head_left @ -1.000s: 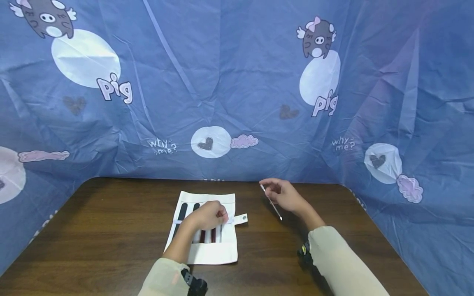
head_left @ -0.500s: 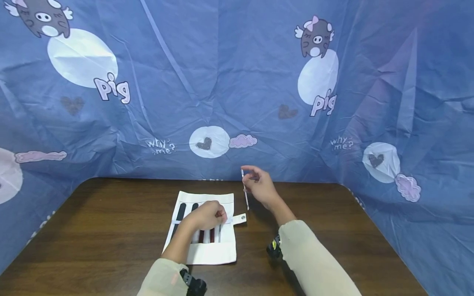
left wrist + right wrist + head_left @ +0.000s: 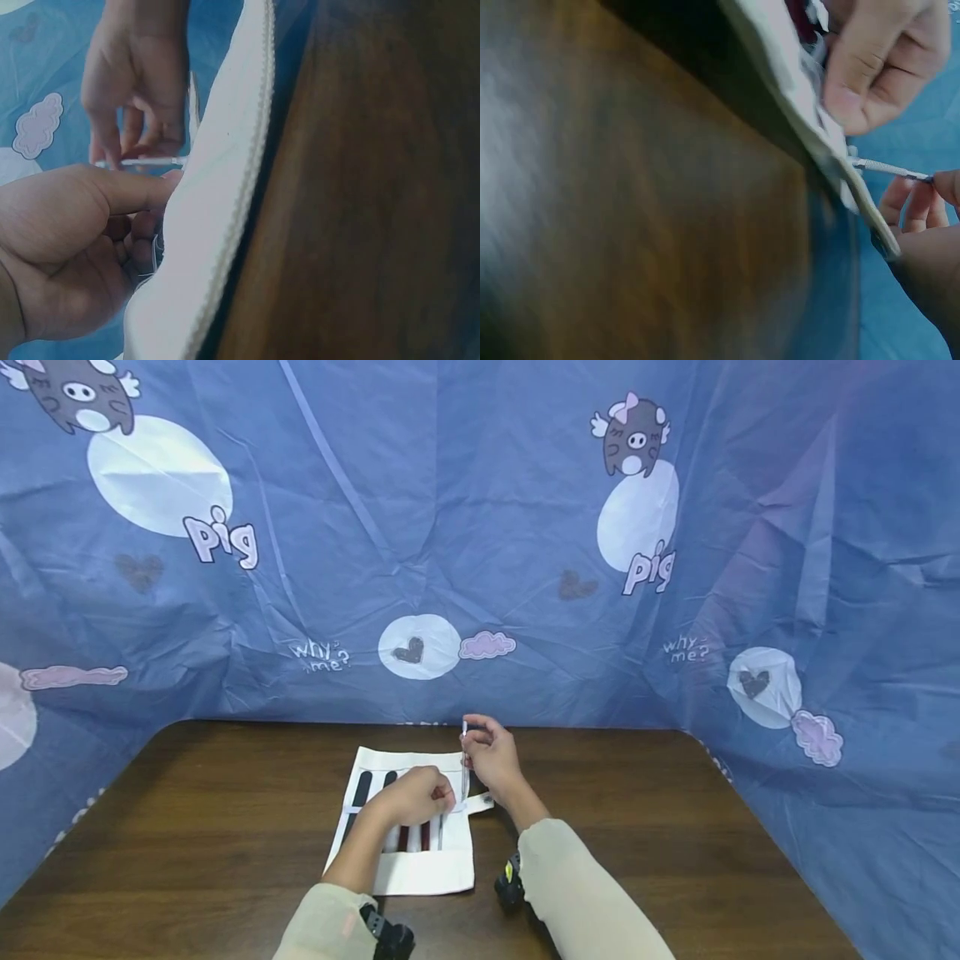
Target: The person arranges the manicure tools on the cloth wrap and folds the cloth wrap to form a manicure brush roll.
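A white fabric roll case lies unfolded, with dark and reddish slim tools held under a pale band. My left hand is on its upper right part, thumb and fingertips pinching at the band; in the left wrist view the left hand meets the case's edge. My right hand pinches a thin white-and-silver stick near its upper end, its lower end at the band beside the left fingertips. In the right wrist view, the stick reaches the case from the right hand.
The case's snap tab sticks out to the right, beneath the right wrist. A brown wooden table carries the case. Behind it hangs a blue printed cloth. Each wrist wears a black camera.
My right hand has moved left from beside the case to its upper right edge, bringing the stick upright and close to the left fingertips. The left hand has stayed at the band.
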A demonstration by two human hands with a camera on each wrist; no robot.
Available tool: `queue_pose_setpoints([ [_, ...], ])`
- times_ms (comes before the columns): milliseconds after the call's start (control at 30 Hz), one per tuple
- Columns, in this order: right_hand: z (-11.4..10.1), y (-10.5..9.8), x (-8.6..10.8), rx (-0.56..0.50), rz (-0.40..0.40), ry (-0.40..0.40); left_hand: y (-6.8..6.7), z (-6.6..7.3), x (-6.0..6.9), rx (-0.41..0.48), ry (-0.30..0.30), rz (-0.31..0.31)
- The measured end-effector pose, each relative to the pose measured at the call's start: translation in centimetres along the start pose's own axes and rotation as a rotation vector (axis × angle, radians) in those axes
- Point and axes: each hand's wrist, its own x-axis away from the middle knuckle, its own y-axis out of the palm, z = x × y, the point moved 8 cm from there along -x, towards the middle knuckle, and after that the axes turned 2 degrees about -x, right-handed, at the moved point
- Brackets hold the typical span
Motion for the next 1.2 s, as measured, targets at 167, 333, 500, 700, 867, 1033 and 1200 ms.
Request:
queue_pose_setpoints([
  [167,1.2,0.2,0.2,0.007,0.018,0.018,0.1,-0.1,-0.2,0.012,-0.008,-0.014],
  [333,1.4,0.2,0.3,0.013,0.012,0.032,0.1,-0.1,-0.2,0.008,-0.012,-0.014],
  [500,1.7,0.3,0.3,0.042,-0.010,0.067,0.0,-0.2,-0.2,0.006,-0.011,-0.015],
  [700,2.0,0.5,0.5,0.092,-0.062,0.088,0.1,-0.2,-0.1,-0.001,-0.002,-0.008],
  [867,2.0,0.7,0.7,0.164,-0.137,0.085,0.0,-0.2,-0.1,-0.003,-0.003,-0.004],
  [1033,2.2,0.6,0.7,0.209,-0.172,0.115,-0.1,-0.1,-0.1,-0.013,0.000,0.001],
  [1200,2.4,0.4,0.8,0.264,-0.212,0.150,0.0,-0.1,0.0,-0.009,0.005,-0.004],
])
